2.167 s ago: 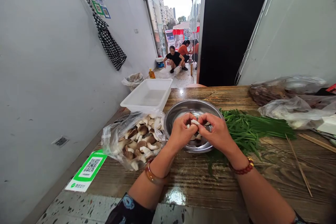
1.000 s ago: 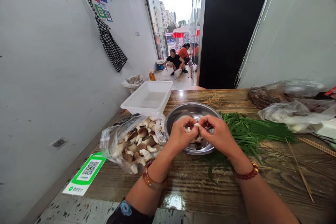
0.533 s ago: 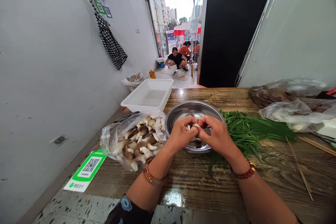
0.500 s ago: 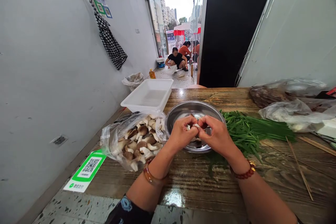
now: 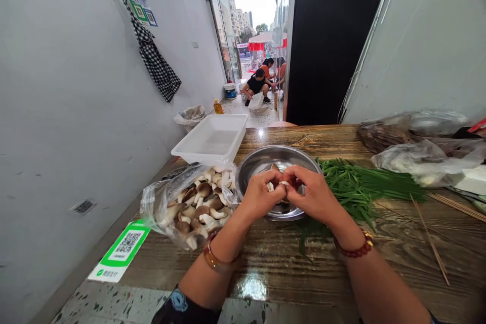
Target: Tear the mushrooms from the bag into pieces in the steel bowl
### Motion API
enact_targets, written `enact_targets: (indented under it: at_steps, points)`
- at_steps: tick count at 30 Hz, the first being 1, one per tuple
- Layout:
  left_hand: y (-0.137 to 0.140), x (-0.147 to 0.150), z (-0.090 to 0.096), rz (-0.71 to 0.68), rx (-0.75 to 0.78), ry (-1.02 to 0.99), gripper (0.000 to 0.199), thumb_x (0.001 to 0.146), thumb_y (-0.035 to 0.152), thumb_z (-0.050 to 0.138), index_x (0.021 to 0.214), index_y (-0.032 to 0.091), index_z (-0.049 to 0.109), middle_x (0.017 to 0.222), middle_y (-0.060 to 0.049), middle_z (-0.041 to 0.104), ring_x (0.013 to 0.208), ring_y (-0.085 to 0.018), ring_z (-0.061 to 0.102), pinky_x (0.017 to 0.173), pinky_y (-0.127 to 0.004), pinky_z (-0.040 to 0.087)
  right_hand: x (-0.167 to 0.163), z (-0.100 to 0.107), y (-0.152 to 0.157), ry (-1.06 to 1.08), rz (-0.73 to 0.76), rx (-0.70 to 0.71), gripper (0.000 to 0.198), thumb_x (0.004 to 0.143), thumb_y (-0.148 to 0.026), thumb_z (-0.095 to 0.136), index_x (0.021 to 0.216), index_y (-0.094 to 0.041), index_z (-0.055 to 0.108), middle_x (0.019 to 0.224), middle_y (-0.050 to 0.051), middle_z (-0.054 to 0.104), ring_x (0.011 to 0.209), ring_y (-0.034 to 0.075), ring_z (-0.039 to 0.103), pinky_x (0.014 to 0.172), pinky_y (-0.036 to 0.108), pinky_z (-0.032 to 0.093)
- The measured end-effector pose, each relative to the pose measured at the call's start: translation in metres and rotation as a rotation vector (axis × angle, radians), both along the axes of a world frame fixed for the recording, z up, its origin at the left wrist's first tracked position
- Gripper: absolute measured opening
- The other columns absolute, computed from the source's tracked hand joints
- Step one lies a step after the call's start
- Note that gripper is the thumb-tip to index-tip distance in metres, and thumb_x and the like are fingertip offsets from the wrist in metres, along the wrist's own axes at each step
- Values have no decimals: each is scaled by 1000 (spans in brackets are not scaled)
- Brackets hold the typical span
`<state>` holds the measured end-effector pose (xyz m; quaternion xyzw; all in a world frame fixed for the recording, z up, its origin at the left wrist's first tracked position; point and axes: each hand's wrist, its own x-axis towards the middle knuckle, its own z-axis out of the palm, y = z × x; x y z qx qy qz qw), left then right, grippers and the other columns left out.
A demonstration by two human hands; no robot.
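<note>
Bench [image 5: 288, 263] leaves us room between bowl [image 5: 250, 166] and near edge; we pinch a white piece [image 5: 284, 183] with left hand [image 5: 261, 195] and right hand [image 5: 312, 193], over the bowl.

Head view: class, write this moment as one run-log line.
left hand: pinching white piece; right hand: pinching same piece; both: over metal bowl; bagged mushrooms: left of bowl; greens: right

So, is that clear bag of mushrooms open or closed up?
Open. The clear bag's mouth is spread wide, and the mushrooms show uncovered inside it, beside the metal bowl.
</note>
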<state>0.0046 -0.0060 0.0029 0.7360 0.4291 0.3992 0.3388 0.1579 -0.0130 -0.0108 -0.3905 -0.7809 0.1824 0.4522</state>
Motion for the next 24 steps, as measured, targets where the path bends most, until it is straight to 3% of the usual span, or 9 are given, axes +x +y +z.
enact_targets:
  at_steps: [17, 24]
  points:
    - [2, 1, -5, -22, -117, -158, 6, 64, 15, 49, 62, 16, 54, 62, 2, 52, 62, -11, 47, 60, -21, 37, -6, -3, -4, 1, -37, 99, 17, 71, -6, 50, 76, -22, 50, 73, 0, 56, 68, 15, 52, 63, 27, 44]
    - [2, 1, -2, -24, -127, -218, 8, 71, 22, 58, 76, 15, 57, 71, 1, 57, 66, -10, 51, 63, -21, 41, -6, -2, -2, 169, -104, -63, 4, 81, -19, 54, 84, -21, 54, 77, 0, 59, 68, 14, 57, 61, 25, 50]
